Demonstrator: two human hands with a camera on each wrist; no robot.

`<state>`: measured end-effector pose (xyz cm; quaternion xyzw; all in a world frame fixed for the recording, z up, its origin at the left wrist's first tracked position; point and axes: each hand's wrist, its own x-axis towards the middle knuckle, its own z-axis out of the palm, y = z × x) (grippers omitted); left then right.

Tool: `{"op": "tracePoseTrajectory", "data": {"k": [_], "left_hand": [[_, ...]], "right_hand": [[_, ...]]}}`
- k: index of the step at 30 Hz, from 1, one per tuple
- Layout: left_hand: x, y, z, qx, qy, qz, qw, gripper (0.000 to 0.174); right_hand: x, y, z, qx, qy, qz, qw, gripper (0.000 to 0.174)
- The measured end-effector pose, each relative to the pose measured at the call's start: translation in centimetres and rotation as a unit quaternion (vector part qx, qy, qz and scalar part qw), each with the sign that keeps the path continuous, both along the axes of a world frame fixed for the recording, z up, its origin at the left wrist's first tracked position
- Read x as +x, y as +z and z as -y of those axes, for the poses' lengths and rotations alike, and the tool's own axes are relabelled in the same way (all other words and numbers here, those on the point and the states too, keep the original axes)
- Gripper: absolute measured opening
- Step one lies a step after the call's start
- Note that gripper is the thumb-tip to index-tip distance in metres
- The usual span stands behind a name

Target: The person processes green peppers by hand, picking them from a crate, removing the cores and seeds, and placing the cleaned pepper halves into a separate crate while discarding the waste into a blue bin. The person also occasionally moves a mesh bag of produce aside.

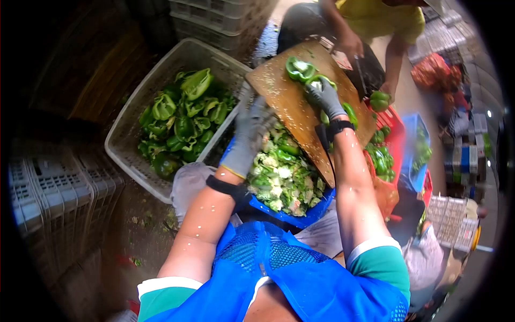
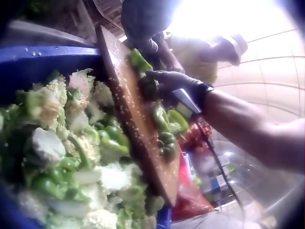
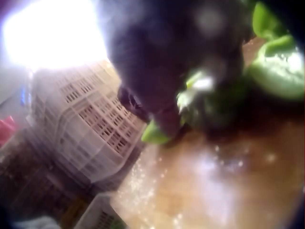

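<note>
In the head view my gray-gloved right hand (image 1: 324, 99) grips a cut green bell pepper (image 1: 322, 81) on the wooden cutting board (image 1: 279, 94). Another pepper half (image 1: 299, 68), its pale core showing, lies just beyond. Close up in the right wrist view, the dark, blurred glove (image 3: 176, 62) covers much of the held pepper. My left hand (image 1: 249, 131), also gloved and blurred, hangs near the board's left corner with its fingers extended and nothing visible in them. Below it, a blue basin (image 1: 300, 219) holds pepper cores and seedy scraps (image 1: 281, 174).
To the left stands a gray crate (image 1: 120, 153) of cut green peppers (image 1: 182, 126). Whole peppers fill a red basket (image 1: 399, 139) at the right. Across the board another person (image 1: 375, 24) holds a knife and a green pepper (image 1: 380, 101). Stacked crates (image 1: 64, 182) line the far left.
</note>
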<state>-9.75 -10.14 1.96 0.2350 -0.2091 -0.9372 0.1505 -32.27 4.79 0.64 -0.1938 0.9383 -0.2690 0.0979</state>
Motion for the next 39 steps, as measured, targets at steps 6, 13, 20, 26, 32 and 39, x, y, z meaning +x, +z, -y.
{"op": "tracePoseTrajectory", "data": {"k": [6,13,20,26,32,39], "left_hand": [[-1.3,-2.8,-0.9,-0.053,-0.081,0.121,0.988,0.069],[-0.7,-3.6,-2.5,0.136,-0.214,-0.064,0.965,0.038],[0.5,1.3,-1.7,-0.099,0.004,0.122,0.988,0.054],[2.4,3.5,4.6,0.172,0.225,-0.078,0.956,0.062],[0.0,1.0,2.3,0.018,0.056,-0.044,0.997,0.059],[-1.2,-0.2,1.0,-0.042,-0.042,0.089,0.994,0.056]], "right_hand": [[2.5,-1.1,0.4,-0.056,0.075,0.096,0.991,0.048],[15.2,5.6,0.1,-0.221,0.195,0.452,0.842,0.049],[18.2,7.8,-0.3,-0.041,0.189,-0.027,0.981,0.042],[12.2,9.6,-0.5,0.132,0.34,0.206,0.908,0.06],[-4.8,1.9,6.6,0.107,0.229,-0.195,0.948,0.044],[-4.8,-1.3,7.9,0.246,0.28,-0.19,0.908,0.05]]}}
